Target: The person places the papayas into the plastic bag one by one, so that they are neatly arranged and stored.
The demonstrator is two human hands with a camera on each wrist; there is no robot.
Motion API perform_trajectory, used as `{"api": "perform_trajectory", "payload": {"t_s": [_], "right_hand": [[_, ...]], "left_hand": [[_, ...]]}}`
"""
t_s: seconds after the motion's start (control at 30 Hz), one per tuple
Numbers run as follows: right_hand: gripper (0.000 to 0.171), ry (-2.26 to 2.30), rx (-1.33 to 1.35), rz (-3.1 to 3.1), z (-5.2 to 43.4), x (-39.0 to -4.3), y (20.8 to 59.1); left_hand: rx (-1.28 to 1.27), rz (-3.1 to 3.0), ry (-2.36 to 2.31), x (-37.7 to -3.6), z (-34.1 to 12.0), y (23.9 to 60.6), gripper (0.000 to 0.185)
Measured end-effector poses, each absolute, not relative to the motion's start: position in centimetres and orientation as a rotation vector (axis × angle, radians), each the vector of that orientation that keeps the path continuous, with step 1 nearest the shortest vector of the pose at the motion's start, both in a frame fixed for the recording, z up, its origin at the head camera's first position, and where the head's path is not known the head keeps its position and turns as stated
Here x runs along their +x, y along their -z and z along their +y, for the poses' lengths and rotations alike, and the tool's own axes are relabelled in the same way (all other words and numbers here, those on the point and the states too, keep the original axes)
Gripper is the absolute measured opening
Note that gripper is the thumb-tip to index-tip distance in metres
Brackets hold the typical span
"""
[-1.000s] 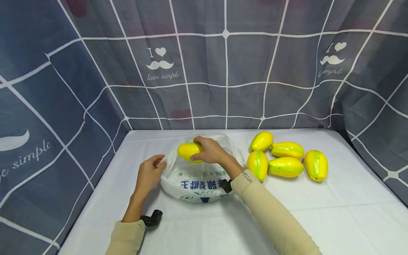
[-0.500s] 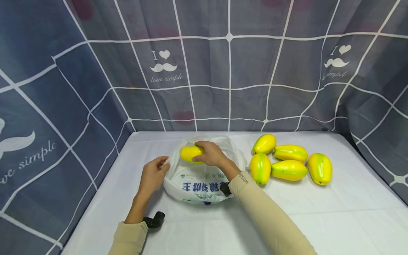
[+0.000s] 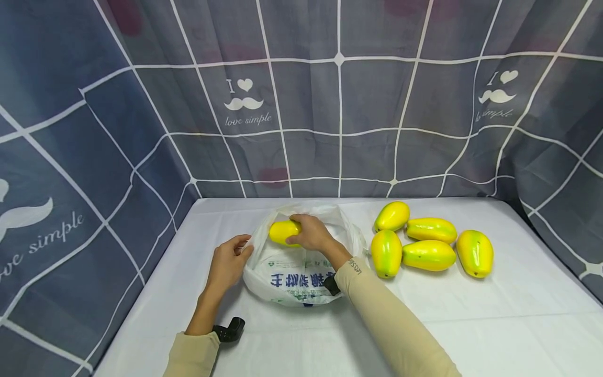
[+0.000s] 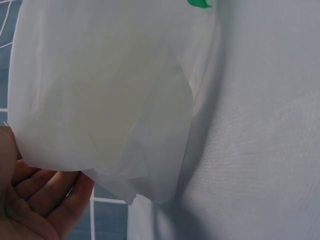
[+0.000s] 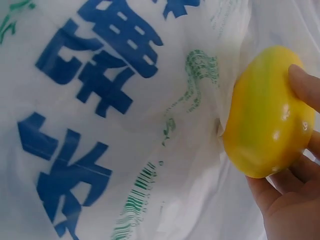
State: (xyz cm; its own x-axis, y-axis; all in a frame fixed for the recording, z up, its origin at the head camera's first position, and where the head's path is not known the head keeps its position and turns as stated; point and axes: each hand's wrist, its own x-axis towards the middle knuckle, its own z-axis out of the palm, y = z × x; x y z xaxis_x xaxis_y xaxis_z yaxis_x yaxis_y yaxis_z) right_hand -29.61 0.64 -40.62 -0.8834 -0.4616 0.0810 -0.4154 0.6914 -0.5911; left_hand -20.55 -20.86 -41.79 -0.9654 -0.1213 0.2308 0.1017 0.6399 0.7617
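A white plastic bag [image 3: 294, 293] with blue and green print stands on the table with its mouth spread upward. My left hand [image 3: 227, 264] pinches the left side of its rim; in the left wrist view the fingers [image 4: 55, 192] lie behind the thin plastic. My right hand [image 3: 311, 233] grips a yellow papaya-like fruit [image 3: 282, 232] inside the bag's mouth. The right wrist view shows the thumb on one side of this glossy fruit [image 5: 267, 115] and the fingers beneath it, with bag plastic against its far side.
Several more yellow-green papaya-like fruits [image 3: 428, 255] lie grouped on the white-covered table [image 3: 471, 335], right of the bag. A dark grid-patterned curtain [image 3: 306, 104] rises behind the table and along both sides. Black wrist cameras [image 3: 231, 330] sit at the wrists.
My right hand has lowered the fruit slightly deeper into the bag. The left hand keeps its hold on the rim. The whole head view has shifted a little.
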Motion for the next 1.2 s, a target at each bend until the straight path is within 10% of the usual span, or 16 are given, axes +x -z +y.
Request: {"api": "perform_trajectory", "payload": {"t_s": [1.2], "right_hand": [[0.062, 0.915, -0.771, 2.834, 1.1, -29.3, 39.7]], "left_hand": [[0.025, -2.608, 1.216, -20.8, -20.9, 42.0, 0.033]]}}
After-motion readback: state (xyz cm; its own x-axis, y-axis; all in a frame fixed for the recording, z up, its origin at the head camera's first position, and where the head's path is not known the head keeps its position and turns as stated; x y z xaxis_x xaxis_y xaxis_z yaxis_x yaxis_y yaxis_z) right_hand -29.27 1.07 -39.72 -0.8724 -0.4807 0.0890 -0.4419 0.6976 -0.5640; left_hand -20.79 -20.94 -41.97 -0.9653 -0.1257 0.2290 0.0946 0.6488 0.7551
